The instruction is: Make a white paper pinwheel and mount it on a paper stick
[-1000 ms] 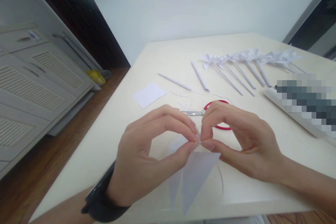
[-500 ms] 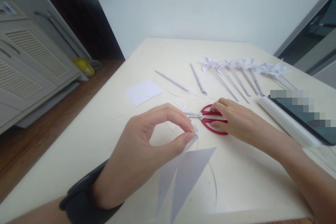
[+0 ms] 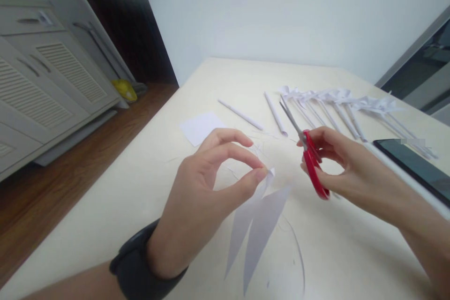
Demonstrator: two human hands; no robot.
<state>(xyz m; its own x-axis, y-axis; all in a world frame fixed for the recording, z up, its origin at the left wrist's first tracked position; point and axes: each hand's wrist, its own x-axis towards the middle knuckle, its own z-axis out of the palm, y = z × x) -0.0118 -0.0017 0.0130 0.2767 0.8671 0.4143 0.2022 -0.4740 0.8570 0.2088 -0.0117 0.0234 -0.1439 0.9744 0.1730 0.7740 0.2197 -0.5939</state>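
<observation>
Between thumb and forefinger, my left hand (image 3: 214,178) pinches a sheet of white paper (image 3: 267,220) at a small folded tip. Pointed flaps of that paper, split by cuts, hang down below the fingers. My right hand (image 3: 333,154) holds a pair of red-handled scissors (image 3: 314,168) above the table, its fingers about the handles. The metal blades point up and to the left, close together and apart from the paper. Thin paper offcuts lie on the table under and around my left hand.
A square paper sheet (image 3: 202,126) and two rolled paper sticks (image 3: 241,114) lie beyond my left hand. Several paper pinwheels (image 3: 341,96) on sticks line the back right of the white table (image 3: 123,211). A dark-screened device (image 3: 418,164) sits at the right.
My right hand has picked the scissors up off the table and swung their blades upward. My left hand still pinches the paper, its other fingers more spread. The view has shifted slightly.
</observation>
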